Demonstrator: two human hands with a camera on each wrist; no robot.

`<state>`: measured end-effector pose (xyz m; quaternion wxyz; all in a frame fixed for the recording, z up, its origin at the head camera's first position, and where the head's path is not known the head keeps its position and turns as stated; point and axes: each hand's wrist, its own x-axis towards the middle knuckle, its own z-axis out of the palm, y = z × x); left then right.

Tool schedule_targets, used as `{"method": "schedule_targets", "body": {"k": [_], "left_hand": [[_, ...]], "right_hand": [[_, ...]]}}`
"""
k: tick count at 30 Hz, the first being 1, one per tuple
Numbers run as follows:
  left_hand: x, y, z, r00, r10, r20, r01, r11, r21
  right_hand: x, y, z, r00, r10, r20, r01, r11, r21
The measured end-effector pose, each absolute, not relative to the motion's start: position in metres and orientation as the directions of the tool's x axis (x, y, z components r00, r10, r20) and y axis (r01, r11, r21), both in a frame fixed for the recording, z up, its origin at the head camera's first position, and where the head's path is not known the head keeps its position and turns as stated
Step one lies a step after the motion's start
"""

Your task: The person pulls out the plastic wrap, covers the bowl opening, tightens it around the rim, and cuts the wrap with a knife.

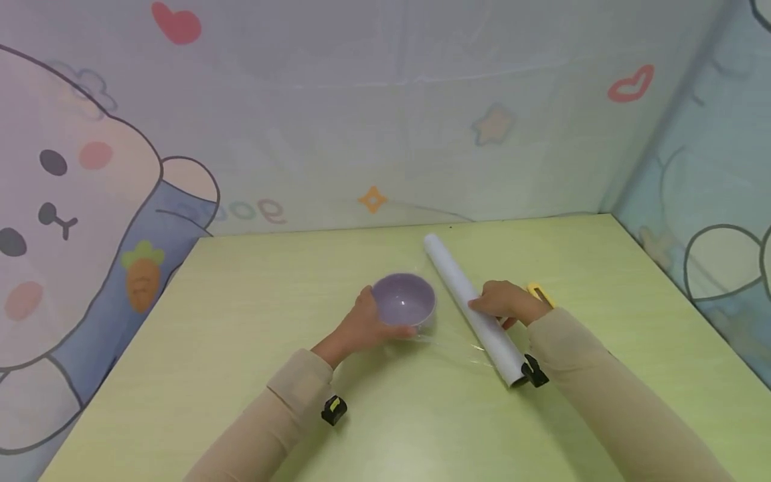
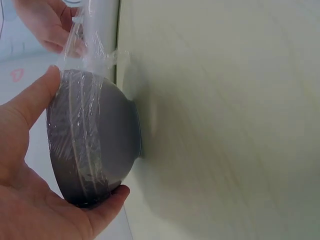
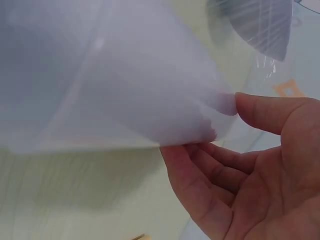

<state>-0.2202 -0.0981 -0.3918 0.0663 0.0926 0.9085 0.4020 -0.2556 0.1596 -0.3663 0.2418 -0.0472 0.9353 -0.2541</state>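
Observation:
A purple bowl stands near the middle of the table, its side gripped by my left hand between thumb and fingers. Clear cling film clings over the bowl's mouth and side in the left wrist view. From there the film stretches across to a long white roll of cling film, which lies slantwise to the right of the bowl. My right hand holds the roll, thumb on one side and fingers on the other, as the right wrist view shows. The roll's near end lies by the right wrist.
A yellow box cutter lies just beyond the right wrist, partly hidden by the sleeve. The pale green table meets a printed cloth backdrop at the back and another cloth wall on the right.

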Motion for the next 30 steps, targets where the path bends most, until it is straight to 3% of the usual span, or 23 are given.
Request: {"method": "schedule_targets", "body": {"k": [16,30], "left_hand": [[-0.244,-0.112,-0.394,-0.916,0.4,-0.036,0.212,0.557,0.803],[-0.252,-0.116,-0.395,-0.893,0.441,-0.085,0.177,0.519,0.836]], "right_hand": [[-0.229,0.173,-0.383,-0.929,-0.138,-0.344,0.09,0.817,-0.569],[-0.224,0.179,-0.395,-0.916,-0.149,-0.374,0.138,0.756,-0.64]]}}
